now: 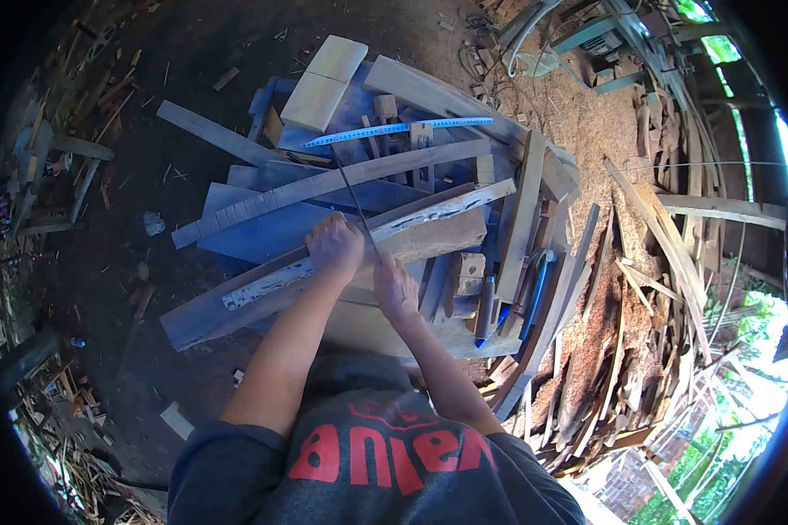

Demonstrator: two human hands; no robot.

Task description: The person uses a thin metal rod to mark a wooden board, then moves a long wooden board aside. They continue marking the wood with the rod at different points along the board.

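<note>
The right hand (397, 290) was clamped round the near end of a thin blade (356, 201), likely a saw, which crossed over the scored board (324, 182). The left hand (335, 245) curled nearby; its grip I couldn't tell. Keeping the blade steady and fingers clear seemed wise. Lumber (324, 85) crowded the table (372, 331); beyond, sawdust (578, 101) met dark floor (140, 219).

A long, greyish-brown wooden board (267, 284) with a pale, dark-flecked edge is lying slantwise, its left end sitting lower in view than its right. A long, thin, dark, straight tool (354, 197) is crossing the board near its middle, its far end extending beyond; any contact between them is staying unclear.
</note>
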